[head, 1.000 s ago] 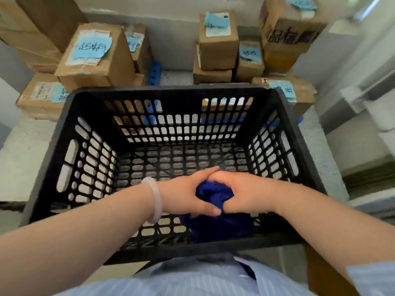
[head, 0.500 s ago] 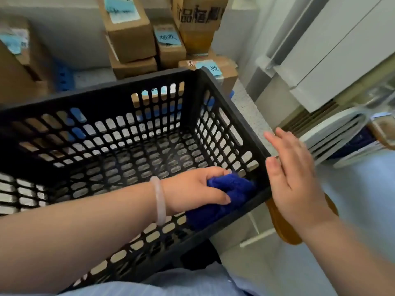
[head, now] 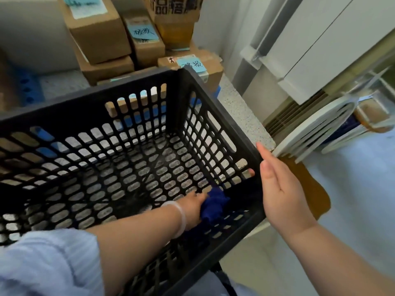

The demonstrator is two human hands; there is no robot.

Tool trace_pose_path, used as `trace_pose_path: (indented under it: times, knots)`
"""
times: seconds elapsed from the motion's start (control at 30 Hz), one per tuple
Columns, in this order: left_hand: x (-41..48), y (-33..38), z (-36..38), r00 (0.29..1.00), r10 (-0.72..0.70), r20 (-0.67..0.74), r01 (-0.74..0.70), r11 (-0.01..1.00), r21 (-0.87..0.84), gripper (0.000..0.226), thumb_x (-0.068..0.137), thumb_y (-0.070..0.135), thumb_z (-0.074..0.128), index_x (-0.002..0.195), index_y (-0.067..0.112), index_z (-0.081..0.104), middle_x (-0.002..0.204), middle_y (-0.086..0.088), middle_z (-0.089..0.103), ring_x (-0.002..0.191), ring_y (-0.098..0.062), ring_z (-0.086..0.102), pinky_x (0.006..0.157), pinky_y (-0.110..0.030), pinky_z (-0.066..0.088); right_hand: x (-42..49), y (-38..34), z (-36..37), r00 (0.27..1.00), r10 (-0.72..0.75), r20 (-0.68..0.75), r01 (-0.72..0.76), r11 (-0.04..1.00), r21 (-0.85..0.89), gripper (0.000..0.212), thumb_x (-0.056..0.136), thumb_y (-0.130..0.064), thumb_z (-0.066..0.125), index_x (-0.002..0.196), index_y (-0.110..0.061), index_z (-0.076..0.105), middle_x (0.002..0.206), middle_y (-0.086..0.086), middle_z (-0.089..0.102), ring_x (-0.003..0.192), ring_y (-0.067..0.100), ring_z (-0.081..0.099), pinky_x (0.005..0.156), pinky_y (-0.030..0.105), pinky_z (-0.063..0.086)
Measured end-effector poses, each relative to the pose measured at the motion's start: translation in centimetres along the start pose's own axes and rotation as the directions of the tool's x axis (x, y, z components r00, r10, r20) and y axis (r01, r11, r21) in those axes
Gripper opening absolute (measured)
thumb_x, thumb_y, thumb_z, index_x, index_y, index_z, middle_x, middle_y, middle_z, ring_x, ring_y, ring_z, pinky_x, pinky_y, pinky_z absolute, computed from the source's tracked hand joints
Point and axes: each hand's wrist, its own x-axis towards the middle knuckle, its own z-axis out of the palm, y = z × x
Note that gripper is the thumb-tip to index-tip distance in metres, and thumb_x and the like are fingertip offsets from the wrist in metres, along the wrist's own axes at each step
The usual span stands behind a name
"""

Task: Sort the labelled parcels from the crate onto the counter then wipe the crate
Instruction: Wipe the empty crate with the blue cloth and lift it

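A black lattice crate fills the middle of the head view and holds no parcels. My left hand is deep inside it at the near right corner, gripping a bunched dark blue cloth against the floor and wall there. My right hand is outside the crate at its near right corner, fingers straight along the right wall's rim; one fingertip shows through a slot. Brown labelled parcels with blue notes are stacked on the speckled counter behind the crate.
A white cabinet stands to the right, with a vent grille below it. White flat racks lean beside the counter's end. A blue block lies on the counter at the left. Pale floor lies at the lower right.
My left hand has pushed the cloth down into the crate's near right corner. My right hand moved from the air onto the crate's right rim. The view has swung a little further right.
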Motion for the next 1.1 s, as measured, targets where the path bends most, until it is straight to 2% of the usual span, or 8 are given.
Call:
trace_pose_path:
  times: [0.13,0.27,0.53,0.7,0.8,0.87,1.0,1.1]
  knots:
    - [0.9,-1.0,0.9,0.998,-0.063,0.01,0.063,0.998,0.013,0.055,0.091,0.031,0.062,0.139,0.035,0.036,0.135,-0.003,0.045,0.122,-0.024,0.051,0.104,-0.039,0.044,0.7,-0.2,0.1,1.0,-0.002,-0.008,0.001,1.0,-0.01,0.054,0.094,-0.054,0.021,0.146,-0.043,0.028,0.11,-0.052,0.029,0.102,-0.041,0.027,0.082,-0.012,0.018]
    - [0.4,0.2,-0.9,0.998,-0.043,0.035,0.052,0.944,-0.327,0.038,0.095,0.017,0.053,0.13,0.032,0.05,0.124,-0.001,0.059,0.112,-0.02,0.058,0.1,-0.035,0.046,0.6,-0.2,0.1,1.0,-0.02,-0.009,0.02,1.0,0.012,0.055,0.097,-0.052,0.022,0.149,-0.036,0.031,0.113,-0.049,0.031,0.104,-0.039,0.029,0.084,-0.011,0.018]
    - [-5.4,6.3,-6.8,0.93,0.344,-0.127,-0.349,0.725,-0.594,0.032,0.093,-0.002,0.052,0.118,0.016,0.059,0.109,-0.005,0.065,0.098,-0.012,0.062,0.084,-0.019,0.05,0.6,0.0,0.1,0.999,-0.032,-0.012,0.033,0.998,0.059,0.067,0.087,-0.078,0.011,0.145,-0.048,0.027,0.13,-0.044,0.034,0.125,-0.027,0.027,0.096,-0.007,0.016]
    - [-7.4,7.0,-8.0,0.876,0.447,-0.178,-0.481,0.836,-0.264,0.037,0.092,-0.001,0.053,0.124,0.017,0.057,0.114,0.004,0.057,0.097,0.006,0.052,0.083,-0.004,0.034,0.7,-0.5,0.0,1.0,-0.013,-0.016,0.014,0.997,0.071,0.065,0.088,-0.078,0.012,0.145,-0.051,0.026,0.145,-0.029,0.037,0.133,-0.02,0.024,0.105,0.005,0.014]
    - [-6.2,4.5,-6.4,0.961,0.271,-0.049,-0.269,0.962,0.038,0.044,0.094,0.014,0.053,0.133,0.032,0.047,0.128,-0.001,0.05,0.116,-0.017,0.051,0.101,-0.028,0.038,0.8,-1.4,-0.5,0.999,0.014,0.029,-0.014,1.0,-0.021,0.061,0.092,-0.066,0.016,0.15,-0.047,0.022,0.154,-0.021,0.028,0.136,-0.012,0.016,0.114,0.02,0.012]
    - [-6.0,2.5,-5.6,0.993,0.112,0.041,-0.115,0.991,0.073,0.044,0.094,0.019,0.053,0.132,0.039,0.046,0.13,0.002,0.051,0.116,-0.019,0.054,0.101,-0.042,0.045,0.9,-2.1,-0.8,0.997,0.026,0.068,-0.017,0.991,-0.129,0.065,0.089,-0.062,0.019,0.152,-0.045,0.017,0.158,-0.018,0.022,0.14,-0.005,0.012,0.115,0.028,0.011]
    - [-9.0,0.7,-7.8,0.999,-0.037,0.0,0.034,0.923,-0.384,0.039,0.094,0.02,0.056,0.125,0.044,0.052,0.119,0.008,0.059,0.105,-0.011,0.063,0.094,-0.036,0.052,1.1,-3.7,-1.0,0.996,-0.008,0.089,0.038,0.941,-0.337,0.07,0.087,-0.066,0.017,0.153,-0.042,0.012,0.161,-0.012,0.019,0.149,0.01,0.012,0.121,0.038,0.015]
    - [-12.5,0.5,-10.9,0.991,-0.023,-0.134,-0.07,0.754,-0.653,0.037,0.092,0.019,0.062,0.118,0.044,0.056,0.112,0.004,0.067,0.097,-0.011,0.069,0.086,-0.033,0.056,1.0,-6.2,0.0,0.974,-0.179,0.14,0.217,0.915,-0.34,0.063,0.091,-0.06,0.03,0.151,-0.042,0.019,0.159,-0.016,0.019,0.147,0.006,0.012,0.12,0.039,0.022]
